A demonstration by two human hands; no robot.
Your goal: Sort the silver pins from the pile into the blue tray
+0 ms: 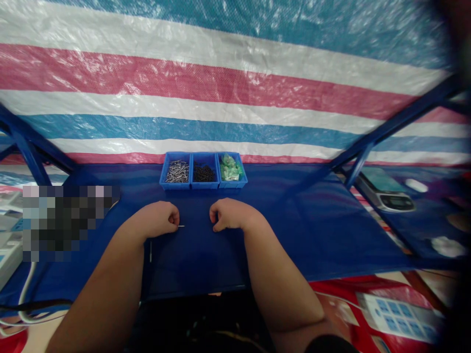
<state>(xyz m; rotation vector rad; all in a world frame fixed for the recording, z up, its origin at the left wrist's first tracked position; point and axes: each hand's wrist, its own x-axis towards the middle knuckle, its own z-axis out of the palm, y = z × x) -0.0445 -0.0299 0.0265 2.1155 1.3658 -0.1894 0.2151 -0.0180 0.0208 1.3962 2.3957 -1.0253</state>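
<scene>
My left hand (164,218) is closed in a pinch over the blue table. A thin silver metal pin (181,226) sticks out to the right from between its fingertips. My right hand (230,214) hovers opposite, its thumb and fingers curled together; whatever it may hold is too small or hidden to make out. Another slender silver piece (150,251) lies on the table beside my left forearm. Beyond the hands stand a blue bin of silver metal pieces (177,171), a bin of small dark pieces (204,172) and a bin of green plastic packets (231,168).
The blue table (294,215) stretches to both sides between blue metal frame bars (390,125). Striped plastic sheeting (221,78) hangs behind it. A digital scale (390,193) sits at the right. On the left is a blurred-out object (62,220) with a white cable (27,289).
</scene>
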